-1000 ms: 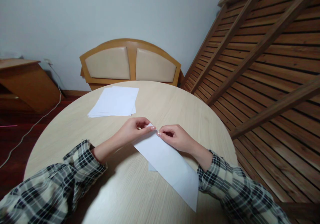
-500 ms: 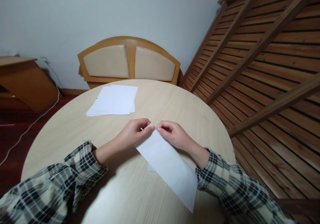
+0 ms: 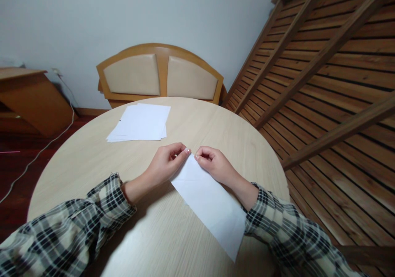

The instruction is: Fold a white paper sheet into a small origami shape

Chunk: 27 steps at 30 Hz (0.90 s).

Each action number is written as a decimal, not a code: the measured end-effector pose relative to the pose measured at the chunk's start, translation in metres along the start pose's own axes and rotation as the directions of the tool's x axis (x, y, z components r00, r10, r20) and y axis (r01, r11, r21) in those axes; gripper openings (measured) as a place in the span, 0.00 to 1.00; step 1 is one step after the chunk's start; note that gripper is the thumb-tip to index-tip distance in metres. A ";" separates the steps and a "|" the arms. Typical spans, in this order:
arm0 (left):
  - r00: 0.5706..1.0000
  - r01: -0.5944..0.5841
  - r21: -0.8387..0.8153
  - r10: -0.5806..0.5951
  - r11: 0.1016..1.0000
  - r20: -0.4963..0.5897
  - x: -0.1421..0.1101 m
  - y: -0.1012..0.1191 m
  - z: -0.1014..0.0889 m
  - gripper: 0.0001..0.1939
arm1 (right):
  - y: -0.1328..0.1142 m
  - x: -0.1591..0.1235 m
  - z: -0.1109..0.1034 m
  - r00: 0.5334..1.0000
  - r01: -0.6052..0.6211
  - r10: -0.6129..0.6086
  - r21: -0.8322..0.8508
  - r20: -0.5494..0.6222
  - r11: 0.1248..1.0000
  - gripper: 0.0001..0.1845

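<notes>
A long white sheet of paper (image 3: 211,205) slants over the near half of the round table, its far corner up between my two hands and its near end by my right sleeve. My left hand (image 3: 166,161) pinches the far end of the paper between thumb and forefinger. Close beside it, my right hand (image 3: 214,161) is closed too, its thumb and finger pinched on the paper's edge near the same corner. Both sets of fingertips almost meet. The other fingers of each hand are curled and partly hidden.
A loose stack of white paper (image 3: 142,120) lies at the far left of the round wooden table (image 3: 240,145). Beyond the table stands a padded headboard (image 3: 162,75). Slatted wood panelling (image 3: 333,79) leans at the right. A wooden desk (image 3: 27,100) and a white cable (image 3: 46,147) are at the left.
My left thumb has shifted up and slightly away from the paper's corner. The paper's face has tilted a little, and the small pale piece seen beneath it is now mostly covered.
</notes>
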<state>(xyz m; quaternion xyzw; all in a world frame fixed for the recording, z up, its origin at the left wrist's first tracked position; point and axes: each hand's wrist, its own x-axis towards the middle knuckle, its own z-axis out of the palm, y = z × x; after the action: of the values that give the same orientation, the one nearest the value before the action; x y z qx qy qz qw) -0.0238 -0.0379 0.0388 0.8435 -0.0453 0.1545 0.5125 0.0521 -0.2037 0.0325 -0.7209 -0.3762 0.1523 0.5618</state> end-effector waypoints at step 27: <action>0.995 -0.011 0.046 0.016 0.999 -0.096 0.009 -0.010 -0.020 0.15 | 0.003 -0.002 -0.014 0.984 -0.085 0.080 0.026 0.158 0.996 0.16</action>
<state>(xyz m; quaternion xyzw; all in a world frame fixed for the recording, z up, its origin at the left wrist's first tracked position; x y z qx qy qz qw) -0.0171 -0.0149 0.0411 0.8462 -0.0228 0.1994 0.4936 0.0606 -0.2148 0.0338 -0.7125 -0.3864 0.2376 0.5353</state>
